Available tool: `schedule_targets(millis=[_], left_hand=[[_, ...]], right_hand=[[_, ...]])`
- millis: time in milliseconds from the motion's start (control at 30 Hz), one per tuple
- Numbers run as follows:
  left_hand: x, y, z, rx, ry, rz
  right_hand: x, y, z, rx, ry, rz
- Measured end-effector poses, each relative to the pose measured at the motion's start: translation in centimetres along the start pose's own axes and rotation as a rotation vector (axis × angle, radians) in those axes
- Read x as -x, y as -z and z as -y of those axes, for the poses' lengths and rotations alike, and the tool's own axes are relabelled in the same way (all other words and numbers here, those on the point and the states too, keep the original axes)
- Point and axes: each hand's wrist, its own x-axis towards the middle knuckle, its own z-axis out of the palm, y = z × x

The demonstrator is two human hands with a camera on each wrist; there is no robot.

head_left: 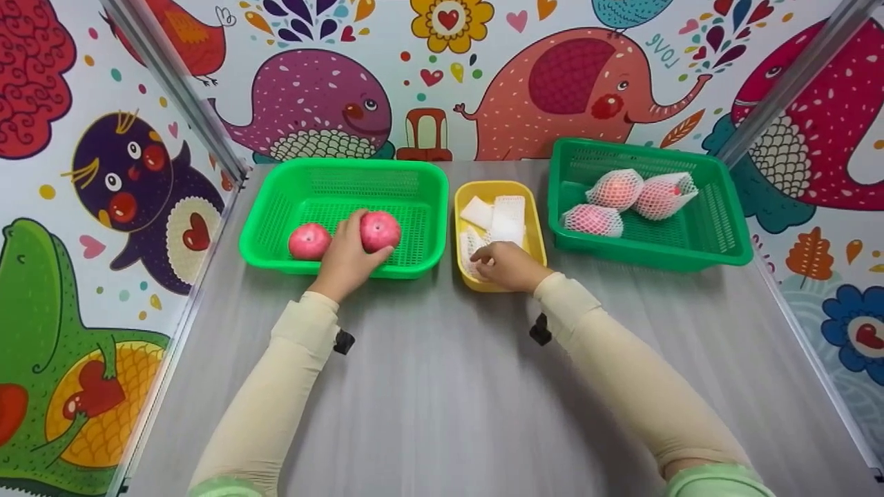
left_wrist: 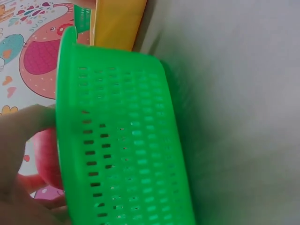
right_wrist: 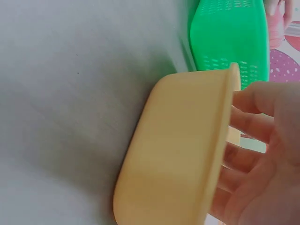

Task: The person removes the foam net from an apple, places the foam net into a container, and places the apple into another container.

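A round, smooth pink fruit is in the left hand, in the bright green basket, near another pink ball-shaped fruit. The yellow tub holds soft white nets. Three wrapped fruits sit in the dark green basket.

Only the head view looks down on the nets. The left wrist view shows rows of little slots; the right one shows the tub's smooth outside.

The left fingers curl round the fruit. The right hand bends over the tub's rim, fingertips hidden, so I cannot tell if they pinch a net.
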Motion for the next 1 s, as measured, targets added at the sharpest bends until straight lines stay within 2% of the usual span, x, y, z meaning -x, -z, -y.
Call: schedule_targets(millis=[200,400,700,833,1000], left_hand=[[-0.8,-0.1,0.3,-0.022,0.025,0.028],[-1.5,0.0,0.4,-0.061,0.049,0.063],[-2.2,0.5,0.6,-0.108,0.098,0.157],[-2.5,0.7,0.8,-0.118,0.120,0.180],[-2.7,0.9,0.9,-0.136,0.150,0.224]], right_hand=[[0.8,1.1,0.0,0.004,0.031,-0.046],[1.7,2.6,-0.4,-0.025,-0.012,-0.121],[2.8,5.7,-1.8,-0.059,-0.040,-0.265],[3.2,7.4,-2.8,-0.091,-0.087,-0.324],[4.0,9.2,-5.5,-0.067,-0.105,-0.438]])
